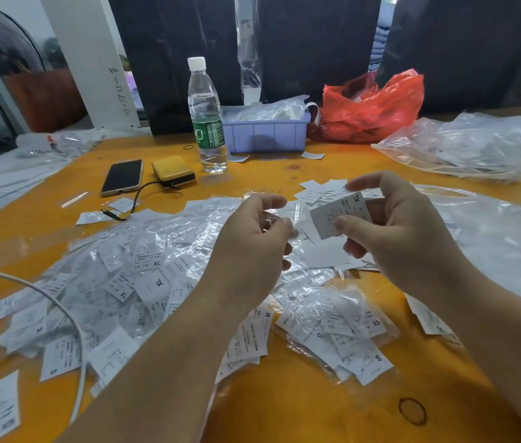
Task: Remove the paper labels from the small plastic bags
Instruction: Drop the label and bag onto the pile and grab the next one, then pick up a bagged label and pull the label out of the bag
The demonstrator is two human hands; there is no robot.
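My right hand (393, 228) pinches a paper label (339, 215) marked XL between thumb and fingers, held up above the counter (300, 410). My left hand (252, 238) pinches a small clear plastic bag (284, 215) just beside it, fingers curled on the film. Label and bag appear close to separated; whether a corner of the label is inside the bag mouth I cannot tell (the film is nearly invisible against the clutter).

Below the hands lies a heap of bagged labels (144, 276), sizes XL, M, S and XS visible. Loose bare labels (323, 190) sit just beyond my fingers. Further out: a water bottle (206, 116), a purple bin (265, 132) holding clear film, a red bag (371, 107), a phone (122, 177) and a yellow power bank (173, 171). A white cable (70, 318) crosses the heap on my left.

Risks, as judged:
- The freed label could drop among the bagged ones, since bare and bagged stock lie touching.
- The thin bag may cling to my fingers and fall back onto the heap.
- The cable could drag pieces off the counter edge if snagged.
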